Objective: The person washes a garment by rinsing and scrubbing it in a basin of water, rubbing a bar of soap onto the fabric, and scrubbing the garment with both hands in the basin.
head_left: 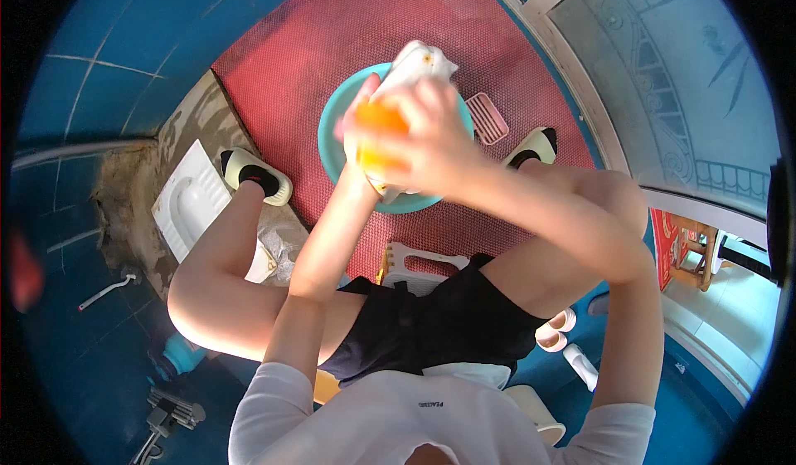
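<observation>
Above a turquoise basin (pixel 332 146), both my hands are close together and smeared by motion. My left hand (pixel 358 121) is closed on a white cloth (pixel 419 63) with small yellow-brown spots. The cloth's upper end sticks out beyond my fingers, and a lower bit hangs under my wrists. My right hand (pixel 435 141) curls over a bright orange bar-like thing (pixel 381 129) and presses it to the cloth. The orange thing is too blurred for its exact kind to show. The inside of the basin is mostly hidden by my hands and the cloth.
A pink ridged soap dish (pixel 487 119) lies right of the basin on the red mat (pixel 290 67). A white squat toilet (pixel 191 199) is at left. Below the basin stands a white plastic stool (pixel 423 264). A glass door (pixel 663 83) bounds the right side.
</observation>
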Demonstrator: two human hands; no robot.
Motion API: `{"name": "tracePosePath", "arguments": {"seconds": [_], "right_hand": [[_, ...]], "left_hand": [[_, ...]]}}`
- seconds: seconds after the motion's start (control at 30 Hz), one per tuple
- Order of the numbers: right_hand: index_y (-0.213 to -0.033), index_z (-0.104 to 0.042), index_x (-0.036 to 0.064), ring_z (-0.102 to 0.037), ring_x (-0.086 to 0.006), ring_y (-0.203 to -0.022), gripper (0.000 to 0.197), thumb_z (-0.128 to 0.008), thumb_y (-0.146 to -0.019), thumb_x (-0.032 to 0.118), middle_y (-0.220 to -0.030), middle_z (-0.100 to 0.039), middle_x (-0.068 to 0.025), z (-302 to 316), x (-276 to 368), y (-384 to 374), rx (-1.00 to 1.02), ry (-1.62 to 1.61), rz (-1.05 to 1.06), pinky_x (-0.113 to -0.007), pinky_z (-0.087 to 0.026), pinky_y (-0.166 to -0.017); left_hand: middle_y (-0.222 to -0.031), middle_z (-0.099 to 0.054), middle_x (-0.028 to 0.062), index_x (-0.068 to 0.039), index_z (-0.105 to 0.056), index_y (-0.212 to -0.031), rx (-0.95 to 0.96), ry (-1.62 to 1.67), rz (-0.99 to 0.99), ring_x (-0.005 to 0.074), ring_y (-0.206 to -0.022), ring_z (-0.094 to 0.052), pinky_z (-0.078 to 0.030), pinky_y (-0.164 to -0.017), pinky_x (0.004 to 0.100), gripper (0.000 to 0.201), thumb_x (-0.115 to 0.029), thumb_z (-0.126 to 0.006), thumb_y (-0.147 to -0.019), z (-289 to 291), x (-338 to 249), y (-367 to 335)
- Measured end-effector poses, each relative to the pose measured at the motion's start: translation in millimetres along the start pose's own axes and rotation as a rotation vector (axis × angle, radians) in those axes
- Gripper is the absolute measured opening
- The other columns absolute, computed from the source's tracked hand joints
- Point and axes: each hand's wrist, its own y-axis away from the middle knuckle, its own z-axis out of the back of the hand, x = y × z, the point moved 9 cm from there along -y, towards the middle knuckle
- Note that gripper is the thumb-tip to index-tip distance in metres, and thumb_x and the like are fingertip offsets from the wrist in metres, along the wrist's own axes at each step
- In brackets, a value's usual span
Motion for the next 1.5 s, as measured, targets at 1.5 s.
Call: {"name": "tracePosePath", "arguments": {"seconds": [1.5], "right_hand": [[-0.109,-0.054,0.0312,-0.041,-0.0213,-0.081,0.050,-0.065,-0.060,0.026,-0.089,-0.045,-0.0043,5.4,-21.6,4.5,-0.152,-0.106,-0.073,-0.036,-0.036,-0.073]], "left_hand": [[-0.109,-0.048,0.0176,0.002,-0.040,-0.111,-0.007,-0.311,-0.340,0.0275,-0.098,-0.049,-0.041,-0.085,0.0372,0.038,-0.022,-0.030,-0.084,1.4,-28.8,18.6]]}}
